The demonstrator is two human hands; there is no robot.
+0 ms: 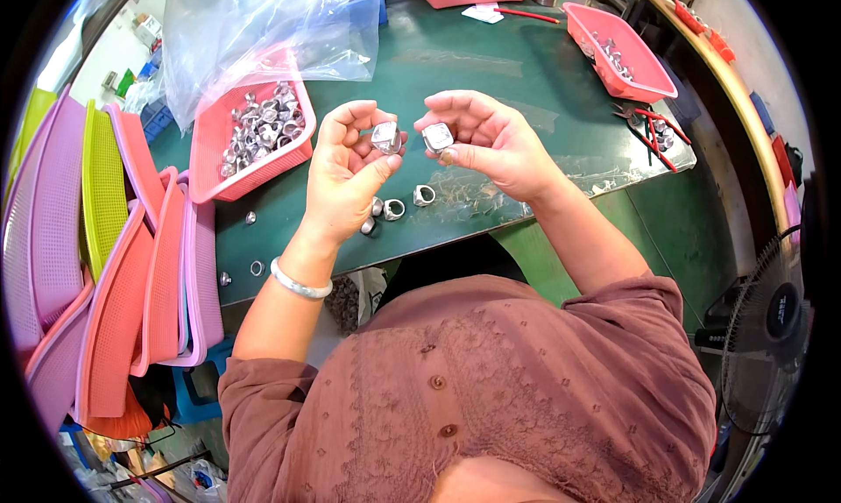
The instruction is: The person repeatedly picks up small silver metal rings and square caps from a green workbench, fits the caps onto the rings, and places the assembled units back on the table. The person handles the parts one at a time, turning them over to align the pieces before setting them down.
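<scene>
Two chunky silver rings are held up side by side over the table. My left hand (pixel 348 166) pinches one square-topped ring (pixel 385 138) between thumb and fingers. In my right hand (pixel 499 144) is a similar ring (pixel 437 137), its flat face turned up toward me. The rings are close together but apart. Below them, near the table's front edge, lie a loose ring (pixel 424 195) and another ring (pixel 394 209), with more silver pieces partly behind my left wrist. A pink basket (pixel 254 186) heaped with silver rings (pixel 265 126) stands left of my left hand.
The green table (pixel 455 56) carries a clear plastic bag (pixel 263 38) at the back left. A pink basket (pixel 644 87) with a few rings and red-handled pliers (pixel 653 139) lie at right. Stacked colored baskets (pixel 123 258) crowd the left; a fan (pixel 771 319) stands at right.
</scene>
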